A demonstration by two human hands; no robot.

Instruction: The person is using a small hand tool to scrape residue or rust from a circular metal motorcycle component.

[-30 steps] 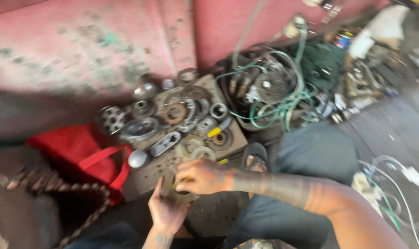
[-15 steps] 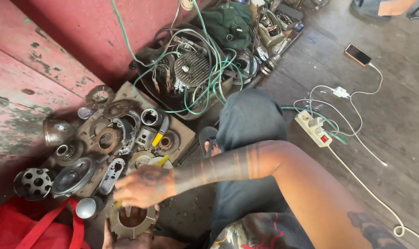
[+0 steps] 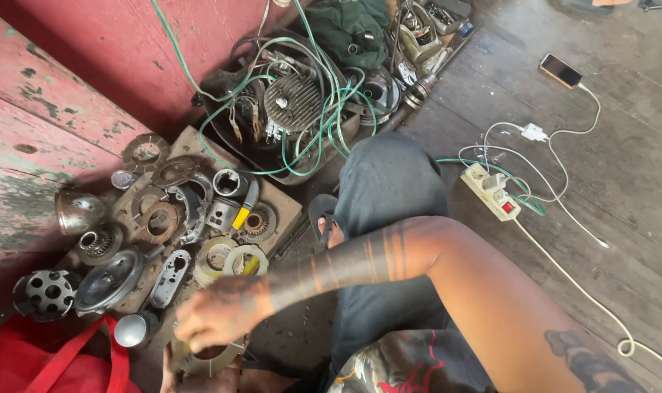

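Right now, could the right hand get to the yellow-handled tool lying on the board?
Probably yes. The right hand is busy on a round metal part close by, and the yellow-handled tool lies on top of the board just beyond, uncovered. Only low metal rings lie between.

Just one view here, a head-worn camera looking steeply down from fairly close at the worn grey wooden plank floor (image 3: 622, 218), with the faded red painted wall (image 3: 61, 94) along the upper left.
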